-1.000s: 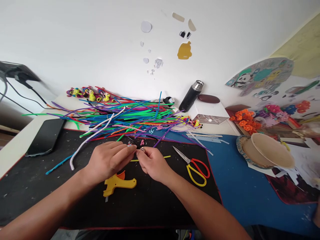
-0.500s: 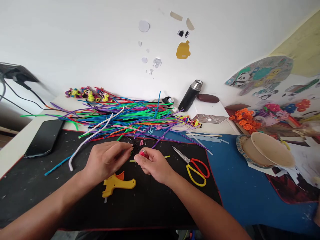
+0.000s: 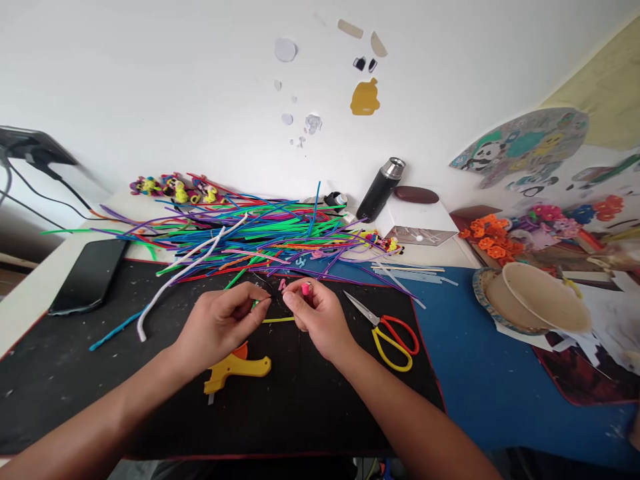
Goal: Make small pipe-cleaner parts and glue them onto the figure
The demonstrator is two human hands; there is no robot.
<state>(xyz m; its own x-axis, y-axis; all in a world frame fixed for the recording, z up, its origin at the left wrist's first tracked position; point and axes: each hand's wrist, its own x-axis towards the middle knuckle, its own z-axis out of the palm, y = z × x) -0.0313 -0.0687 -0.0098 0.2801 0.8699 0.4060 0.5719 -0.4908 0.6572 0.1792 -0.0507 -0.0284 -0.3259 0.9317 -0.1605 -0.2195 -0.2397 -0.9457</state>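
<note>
My left hand is closed, thumb and forefinger pinched at the tip of a thin black strand. A bit of green shows between its fingers; what that belongs to is hidden. My right hand, a short gap to the right, has its fingers curled round a pink lighter, with metal showing at the top. Behind and between the hands lie a small pink twisted piece and a yellow stem. Just below my left hand rests a yellow glue gun-like tool with an orange part.
Scissors lie right of my right hand. A heap of coloured pipe cleaners spreads along the back, with a black flask behind. A phone lies at left; a beige bowl stands at right.
My right hand has moved slightly right and up, turning the lighter more upright. My left hand has shifted a little right, its fingertips pinching lower.
</note>
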